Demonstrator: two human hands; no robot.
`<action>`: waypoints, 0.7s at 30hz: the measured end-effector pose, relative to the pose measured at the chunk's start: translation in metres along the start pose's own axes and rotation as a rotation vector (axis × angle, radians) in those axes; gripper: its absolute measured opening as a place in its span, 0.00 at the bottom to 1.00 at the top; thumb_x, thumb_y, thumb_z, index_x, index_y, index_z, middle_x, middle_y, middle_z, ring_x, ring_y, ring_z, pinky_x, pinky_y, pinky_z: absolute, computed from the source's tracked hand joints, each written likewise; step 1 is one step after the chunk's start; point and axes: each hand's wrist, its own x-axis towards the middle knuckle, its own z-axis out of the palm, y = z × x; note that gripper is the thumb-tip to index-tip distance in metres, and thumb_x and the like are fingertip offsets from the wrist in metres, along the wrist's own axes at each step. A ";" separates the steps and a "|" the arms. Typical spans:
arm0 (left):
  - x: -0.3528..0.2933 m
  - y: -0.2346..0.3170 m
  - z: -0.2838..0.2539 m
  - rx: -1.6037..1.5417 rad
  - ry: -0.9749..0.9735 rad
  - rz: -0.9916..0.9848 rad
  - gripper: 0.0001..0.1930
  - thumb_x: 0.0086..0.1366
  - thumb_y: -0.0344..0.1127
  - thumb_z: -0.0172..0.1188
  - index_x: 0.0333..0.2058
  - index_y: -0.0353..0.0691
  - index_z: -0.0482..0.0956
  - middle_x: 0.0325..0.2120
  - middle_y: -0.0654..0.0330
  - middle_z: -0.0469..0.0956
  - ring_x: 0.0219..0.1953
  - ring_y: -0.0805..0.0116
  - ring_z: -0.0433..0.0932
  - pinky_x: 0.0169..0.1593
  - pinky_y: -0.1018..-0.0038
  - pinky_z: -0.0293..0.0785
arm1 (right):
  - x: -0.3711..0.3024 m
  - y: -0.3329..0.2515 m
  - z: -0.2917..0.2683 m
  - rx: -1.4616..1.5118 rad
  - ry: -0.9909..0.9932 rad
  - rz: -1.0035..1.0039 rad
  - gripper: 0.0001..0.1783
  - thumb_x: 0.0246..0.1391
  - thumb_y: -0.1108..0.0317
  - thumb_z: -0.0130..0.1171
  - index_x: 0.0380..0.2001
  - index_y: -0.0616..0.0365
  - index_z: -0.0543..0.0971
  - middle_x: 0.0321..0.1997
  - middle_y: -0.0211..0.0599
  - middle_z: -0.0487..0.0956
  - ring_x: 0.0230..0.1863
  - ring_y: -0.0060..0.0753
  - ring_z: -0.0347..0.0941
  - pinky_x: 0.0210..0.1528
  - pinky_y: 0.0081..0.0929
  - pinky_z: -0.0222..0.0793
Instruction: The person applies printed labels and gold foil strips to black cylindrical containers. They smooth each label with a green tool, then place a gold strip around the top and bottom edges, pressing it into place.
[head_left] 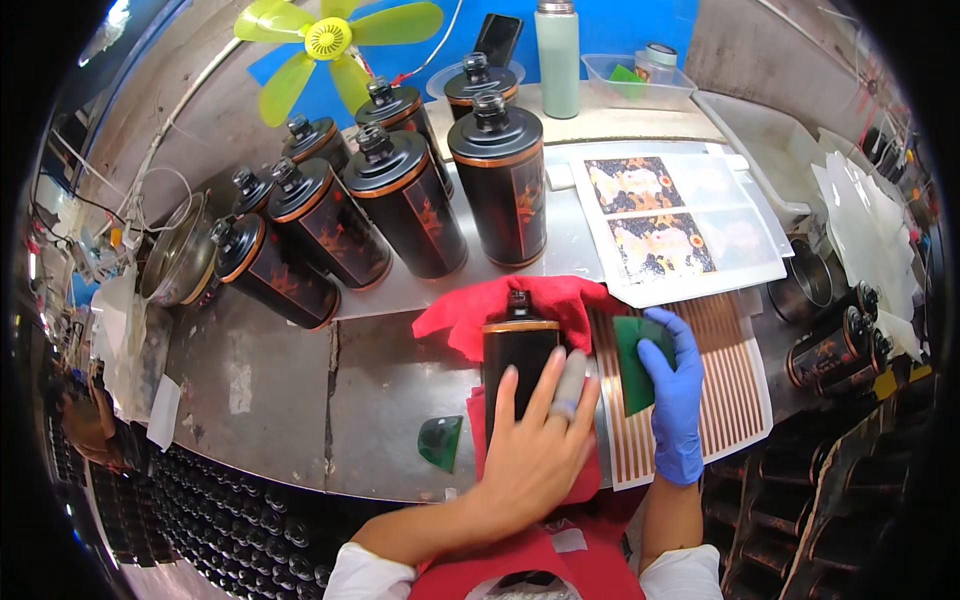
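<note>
A black bottle with a copper band at its shoulder lies on a red cloth in front of me. My left hand rests on it with fingers stretched out and spread; grey covers sit on one finger. Gloved in blue, my right hand grips a green scraper, a flat plate between thumb and fingers. Beneath that hand is a sheet with copper stripes. A second green scraper lies on the metal table to the left of the bottle. The left hand hides the bottle's lower part.
Several black bottles stand at the back left, below a yellow-green fan. Printed pattern sheets lie at the back right, near a white tray. A pale green flask stands behind. More bottles are at the right edge.
</note>
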 end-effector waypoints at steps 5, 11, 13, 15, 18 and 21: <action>-0.043 0.006 0.013 0.235 -0.119 0.059 0.29 0.57 0.43 0.58 0.57 0.39 0.66 0.57 0.46 0.64 0.64 0.46 0.55 0.60 0.41 0.46 | 0.008 -0.014 0.053 -0.397 -0.083 -0.346 0.18 0.53 0.71 0.54 0.48 0.56 0.71 0.38 0.49 0.77 0.35 0.41 0.78 0.39 0.33 0.72; -0.073 -0.036 0.043 -0.348 0.139 0.051 0.37 0.47 0.32 0.70 0.56 0.31 0.64 0.57 0.27 0.54 0.60 0.26 0.53 0.60 0.42 0.49 | 0.007 0.003 0.059 -0.302 -0.141 -0.237 0.17 0.53 0.69 0.55 0.47 0.57 0.71 0.36 0.48 0.78 0.38 0.41 0.78 0.41 0.31 0.72; -0.081 -0.041 0.058 -0.527 0.110 0.027 0.41 0.48 0.33 0.68 0.61 0.38 0.58 0.59 0.27 0.48 0.60 0.24 0.50 0.60 0.42 0.48 | 0.005 0.012 0.042 -0.264 -0.057 -0.097 0.17 0.54 0.70 0.55 0.48 0.56 0.70 0.37 0.41 0.79 0.38 0.28 0.76 0.40 0.27 0.72; -0.079 -0.036 0.054 -0.564 0.169 0.025 0.48 0.48 0.38 0.71 0.63 0.35 0.50 0.60 0.27 0.46 0.61 0.23 0.46 0.60 0.42 0.48 | 0.006 0.012 0.039 -0.287 -0.047 -0.131 0.17 0.54 0.71 0.55 0.48 0.57 0.70 0.36 0.40 0.79 0.38 0.26 0.76 0.40 0.26 0.72; -0.075 -0.022 0.040 -0.538 0.155 -0.107 0.59 0.47 0.43 0.72 0.63 0.29 0.34 0.57 0.30 0.54 0.60 0.27 0.52 0.61 0.49 0.49 | 0.002 -0.009 0.059 -0.338 -0.071 -0.250 0.18 0.54 0.70 0.55 0.48 0.57 0.70 0.36 0.47 0.78 0.36 0.42 0.78 0.40 0.32 0.72; -0.076 -0.028 0.052 -0.606 0.025 -0.166 0.65 0.47 0.46 0.72 0.61 0.24 0.24 0.56 0.31 0.56 0.60 0.31 0.55 0.61 0.53 0.51 | 0.003 -0.019 0.082 -0.411 -0.170 -0.375 0.18 0.53 0.68 0.56 0.48 0.56 0.71 0.37 0.52 0.77 0.38 0.54 0.75 0.40 0.36 0.71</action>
